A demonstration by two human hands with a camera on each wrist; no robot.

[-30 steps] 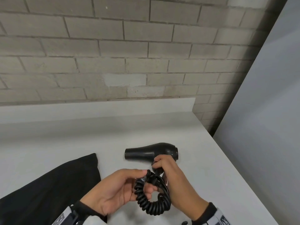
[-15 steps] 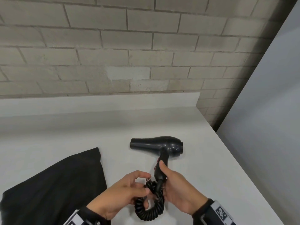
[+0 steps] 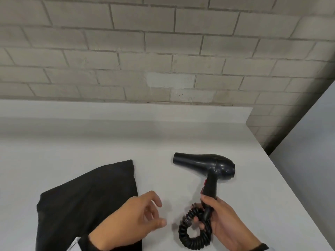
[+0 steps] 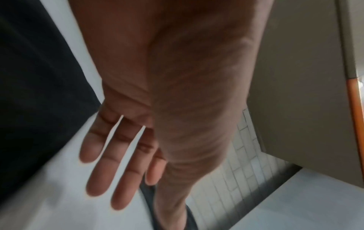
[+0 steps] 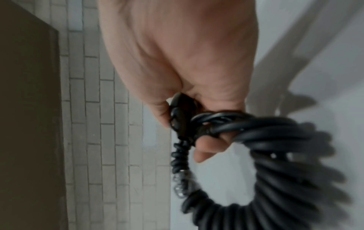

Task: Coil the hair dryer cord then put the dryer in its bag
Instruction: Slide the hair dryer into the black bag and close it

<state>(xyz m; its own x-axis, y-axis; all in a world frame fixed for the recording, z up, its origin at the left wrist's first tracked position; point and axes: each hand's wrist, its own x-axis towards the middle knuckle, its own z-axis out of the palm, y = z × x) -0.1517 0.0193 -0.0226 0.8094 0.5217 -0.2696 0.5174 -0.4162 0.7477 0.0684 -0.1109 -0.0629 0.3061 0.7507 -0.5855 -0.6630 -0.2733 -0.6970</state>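
A black hair dryer (image 3: 204, 164) lies on the white counter (image 3: 90, 153), nozzle pointing left, handle toward me. My right hand (image 3: 217, 212) grips the lower end of the handle together with the spiral cord (image 3: 194, 230), which is gathered into a loop below the handle. In the right wrist view the fingers curl round the coiled cord (image 5: 275, 163). My left hand (image 3: 143, 212) hovers empty between the cord and the black bag (image 3: 87, 201), its fingers (image 4: 110, 163) loosely spread. The bag lies flat at the left; its opening is not visible.
A brick wall (image 3: 163, 51) with a low white backsplash (image 3: 126, 113) bounds the counter at the back. The counter's right edge (image 3: 282, 178) drops off beside a grey panel (image 3: 308, 160).
My left hand has let go of the coiled cord and moved left toward the bag. The right hand slid down the handle and now holds handle and cord alone.
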